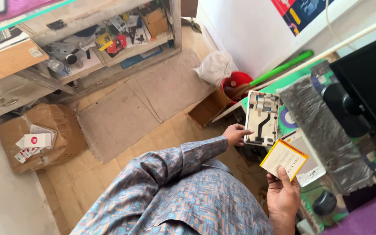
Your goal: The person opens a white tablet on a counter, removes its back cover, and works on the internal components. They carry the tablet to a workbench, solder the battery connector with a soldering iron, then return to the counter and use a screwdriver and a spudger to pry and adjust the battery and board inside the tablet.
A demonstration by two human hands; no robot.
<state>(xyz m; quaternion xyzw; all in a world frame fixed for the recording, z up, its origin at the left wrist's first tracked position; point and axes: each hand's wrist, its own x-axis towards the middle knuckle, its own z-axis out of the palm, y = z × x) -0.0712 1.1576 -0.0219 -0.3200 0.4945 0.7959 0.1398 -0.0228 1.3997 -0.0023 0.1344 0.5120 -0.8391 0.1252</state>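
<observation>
The open tablet (262, 118) is pinched by the left hand (236, 133), with the flat battery (283, 159), at five o'clock, gripped by the right hand (282, 194).

My left hand (236, 133) holds an opened white tablet shell with bare circuitry (262, 118) upright; my right hand (283, 195) pinches a flat yellow-edged rectangular battery pack (283, 159) over the cluttered bench (327, 130).

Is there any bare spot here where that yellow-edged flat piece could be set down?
The desk edge is crowded: opened tablet in the left hand, white device, grey foil sheet, mouse. The right hand holds the battery pack. Bare room lies on the floor mats, between the cardboard box and small open box.
</observation>
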